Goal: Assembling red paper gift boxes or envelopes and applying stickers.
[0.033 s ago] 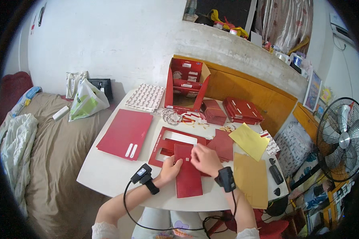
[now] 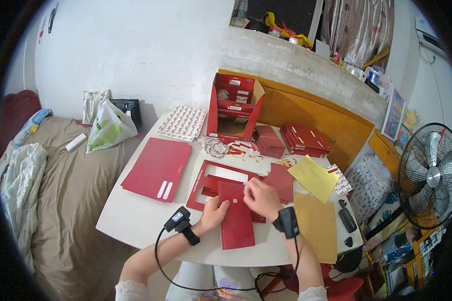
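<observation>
Both hands are on one tall red card panel (image 2: 237, 226) that lies flat near the front edge of the white table (image 2: 130, 220), its upper end overlapping a larger red sheet with a rectangular window cut out (image 2: 211, 181). The left hand (image 2: 213, 213) rests on the panel's left edge with the fingers stretched out and apart, pressing down rather than gripping. The right hand (image 2: 260, 197) hovers over the panel's upper right part with its fingers drawn together and curled; whether they pinch anything cannot be told from here. A small pale square (image 2: 234, 200) sits on the panel just beside those fingertips. Each wrist carries a black strapped device, the left one (image 2: 178, 220) with a cable looping down toward the lap, the right one (image 2: 288, 222) likewise wired. Nothing in view shows the panel lifted or folded; it lies flat under the hands. To the left lies a closed red folder with two white strips (image 2: 158, 168); to the right a yellow sheet (image 2: 314, 178) and a brown paper sheet (image 2: 316, 228), with two black remotes (image 2: 346, 218) near the table edge. Farther back stand an open red box (image 2: 233, 108), stacks of red folded pieces (image 2: 306, 139) and a patterned sheet (image 2: 183, 123)
</observation>
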Tool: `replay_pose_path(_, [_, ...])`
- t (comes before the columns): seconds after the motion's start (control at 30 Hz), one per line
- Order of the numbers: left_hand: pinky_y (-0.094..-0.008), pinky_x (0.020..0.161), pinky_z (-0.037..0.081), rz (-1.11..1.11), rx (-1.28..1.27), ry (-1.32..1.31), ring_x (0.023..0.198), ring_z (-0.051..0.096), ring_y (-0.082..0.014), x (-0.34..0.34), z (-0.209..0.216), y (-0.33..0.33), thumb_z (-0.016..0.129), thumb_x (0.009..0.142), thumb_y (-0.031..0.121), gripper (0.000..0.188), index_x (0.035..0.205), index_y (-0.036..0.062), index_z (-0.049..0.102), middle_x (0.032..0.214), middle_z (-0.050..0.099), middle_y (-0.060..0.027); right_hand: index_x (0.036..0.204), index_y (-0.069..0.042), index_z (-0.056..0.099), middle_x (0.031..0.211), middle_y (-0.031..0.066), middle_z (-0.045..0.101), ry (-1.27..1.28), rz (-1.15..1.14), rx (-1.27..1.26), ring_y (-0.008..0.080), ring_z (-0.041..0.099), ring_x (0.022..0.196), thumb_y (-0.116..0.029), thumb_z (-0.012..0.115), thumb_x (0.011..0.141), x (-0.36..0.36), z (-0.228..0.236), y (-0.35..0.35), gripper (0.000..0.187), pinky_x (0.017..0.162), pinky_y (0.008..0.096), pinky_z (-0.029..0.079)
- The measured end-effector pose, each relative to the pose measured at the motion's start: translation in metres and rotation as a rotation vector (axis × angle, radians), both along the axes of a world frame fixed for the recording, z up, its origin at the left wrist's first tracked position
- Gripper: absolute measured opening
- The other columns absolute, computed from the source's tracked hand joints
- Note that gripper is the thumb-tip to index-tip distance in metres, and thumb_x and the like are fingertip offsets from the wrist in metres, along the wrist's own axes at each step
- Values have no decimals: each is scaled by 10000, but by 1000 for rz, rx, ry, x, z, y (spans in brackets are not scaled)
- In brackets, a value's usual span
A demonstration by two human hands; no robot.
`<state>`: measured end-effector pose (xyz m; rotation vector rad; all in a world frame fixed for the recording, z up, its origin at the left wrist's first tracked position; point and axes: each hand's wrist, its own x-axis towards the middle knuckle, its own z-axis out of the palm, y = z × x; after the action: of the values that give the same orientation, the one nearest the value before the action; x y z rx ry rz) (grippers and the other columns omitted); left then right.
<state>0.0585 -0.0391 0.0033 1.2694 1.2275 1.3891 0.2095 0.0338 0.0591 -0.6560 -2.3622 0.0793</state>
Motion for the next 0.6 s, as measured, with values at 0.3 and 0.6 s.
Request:
replay_pose_path(0.3, [-252,614,443,94,44,-131,715,551,-110,-6,-12,10,435,832,128,243,958,-60,523,792,593,-80,713,-42,467,621,129,538,192,-292,-13,305,540,586,-88,549,701,60,-14,152,95,513,378,410])
replay_pose_path(0.6, [-249,610,441,91,-33,-209,713,548,-109,-3,-13,6,440,841,147,258,975,-62,511,806,591,-77,704,-62,488,655,145,551,87,-492,-47,314,555,634,-36,541,678,91,-64,242,64,550,397,429])
